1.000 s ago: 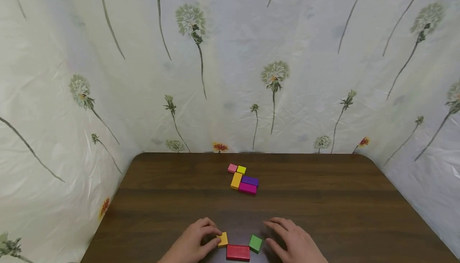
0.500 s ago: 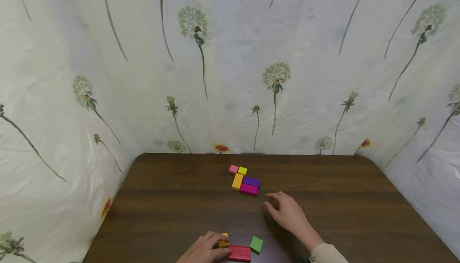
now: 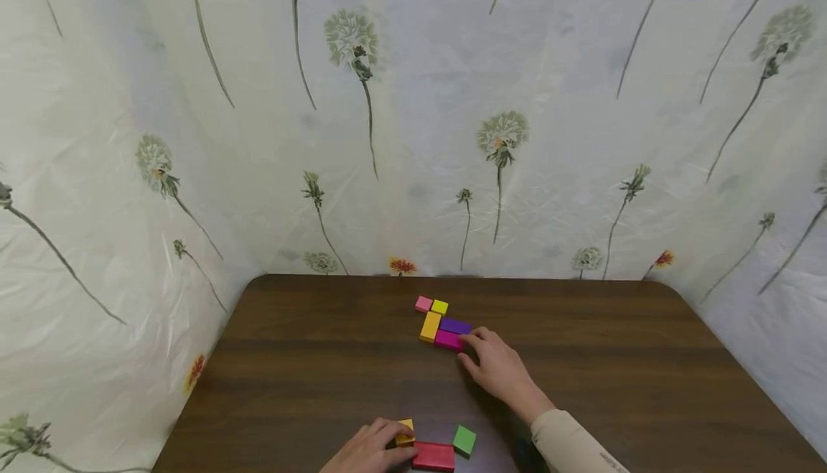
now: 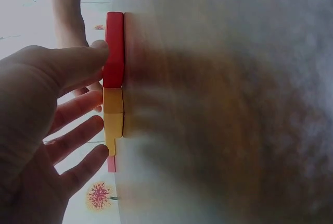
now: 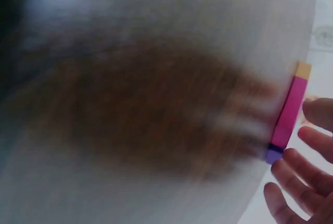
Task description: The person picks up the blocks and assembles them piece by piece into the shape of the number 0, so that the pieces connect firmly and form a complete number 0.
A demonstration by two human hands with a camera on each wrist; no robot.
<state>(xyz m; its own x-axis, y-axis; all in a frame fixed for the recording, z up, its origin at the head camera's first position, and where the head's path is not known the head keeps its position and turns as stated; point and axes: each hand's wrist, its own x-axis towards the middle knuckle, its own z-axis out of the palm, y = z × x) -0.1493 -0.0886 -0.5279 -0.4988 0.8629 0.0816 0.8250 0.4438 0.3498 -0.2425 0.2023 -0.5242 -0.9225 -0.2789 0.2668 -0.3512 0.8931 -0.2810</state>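
At the near edge of the head view, my left hand has its fingers on a yellow-orange block. Its thumb lies against the red rectangular block beside it. A green block sits at the red one's right corner. Farther out, my right hand reaches to the far group, fingertips right at the right end of the magenta block and close to the purple block behind it. In the right wrist view its fingers are spread and loosely bent beside these blocks.
Left of the magenta and purple blocks lies an orange block, with a small pink block and a small yellow block behind it. The brown wooden table meets a flower-printed curtain at its back edge.
My right hand has moved from beside the green block forward to the magenta block. The left hand has shifted slightly right, its thumb now at the red block. The blocks keep their arrangement.
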